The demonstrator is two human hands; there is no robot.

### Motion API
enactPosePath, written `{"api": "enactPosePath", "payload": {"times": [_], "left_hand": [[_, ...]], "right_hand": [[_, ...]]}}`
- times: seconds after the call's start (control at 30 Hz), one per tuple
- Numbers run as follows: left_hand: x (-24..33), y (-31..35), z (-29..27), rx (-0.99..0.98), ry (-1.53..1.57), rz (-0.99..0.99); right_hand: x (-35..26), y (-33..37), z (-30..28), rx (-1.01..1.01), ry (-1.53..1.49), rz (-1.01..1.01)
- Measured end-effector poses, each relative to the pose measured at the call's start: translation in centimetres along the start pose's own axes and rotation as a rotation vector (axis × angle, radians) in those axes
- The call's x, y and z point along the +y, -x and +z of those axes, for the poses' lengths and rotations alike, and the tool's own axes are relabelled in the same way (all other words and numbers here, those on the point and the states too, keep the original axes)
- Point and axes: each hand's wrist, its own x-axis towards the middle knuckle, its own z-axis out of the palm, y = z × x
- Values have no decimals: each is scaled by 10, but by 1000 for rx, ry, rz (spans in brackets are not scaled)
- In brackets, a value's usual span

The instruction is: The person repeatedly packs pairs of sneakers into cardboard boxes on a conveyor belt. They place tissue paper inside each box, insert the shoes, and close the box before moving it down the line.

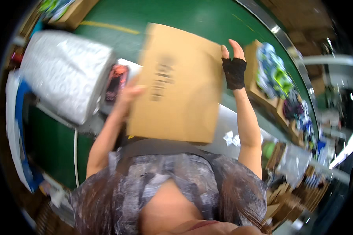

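A large brown cardboard box [180, 84] with dark print on its face is between my two hands, in front of my body. My left hand [131, 93], blurred by motion, grips the box's left edge with its thumb toward the face. My right hand [234, 64] wears a black lace fingerless glove and presses against the box's right side. Its thumb and fingers point away from me, and part of the palm is hidden. The box hides much of the grey work surface [228, 117] beneath it.
A large white plastic-wrapped bundle [66, 74] stands at the left, beside a dark device with a red display [117, 83]. Crumpled white scraps [232, 139] lie right of the box. Open cartons of colourful packed goods [272, 72] line the right side. The floor is green [176, 13].
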Motion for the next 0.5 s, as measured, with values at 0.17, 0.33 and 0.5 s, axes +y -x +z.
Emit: {"api": "enactPosePath", "payload": {"times": [0.17, 0.33, 0.5], "left_hand": [[18, 57, -158, 461, 46, 221], [34, 167, -242, 993, 275, 571], [36, 207, -218, 1142, 728, 676]], "right_hand": [[87, 27, -97, 92, 490, -74], [146, 52, -168, -172, 1095, 319], [189, 25, -193, -627, 518, 609]]}}
